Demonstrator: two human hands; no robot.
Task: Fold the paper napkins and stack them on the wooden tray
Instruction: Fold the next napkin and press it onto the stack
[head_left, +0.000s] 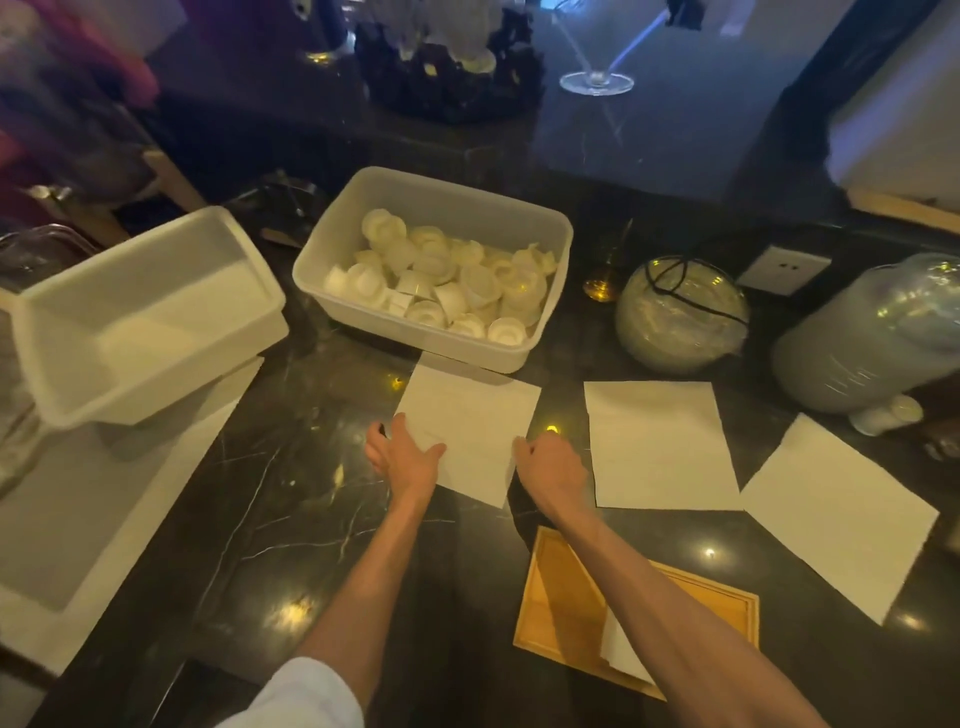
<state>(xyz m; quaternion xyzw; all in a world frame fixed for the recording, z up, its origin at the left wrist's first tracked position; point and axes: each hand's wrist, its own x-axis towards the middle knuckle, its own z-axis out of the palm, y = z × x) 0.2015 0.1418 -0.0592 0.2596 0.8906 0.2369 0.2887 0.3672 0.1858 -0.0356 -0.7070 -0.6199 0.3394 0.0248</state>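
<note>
The person is beginning the fold on the napkin between the hands. The left hand is resting spread on its near corner, and the right hand is curling at its edge (pinching or not, I cannot tell). Next, that edge is probably needing lifting over. The tray is lying under the right forearm.

Nothing readable: no text, label, brand or number anywhere. The left napkin, wooden tray and plastic tub look plain. Any marks on the wall socket are too small to read.
</note>
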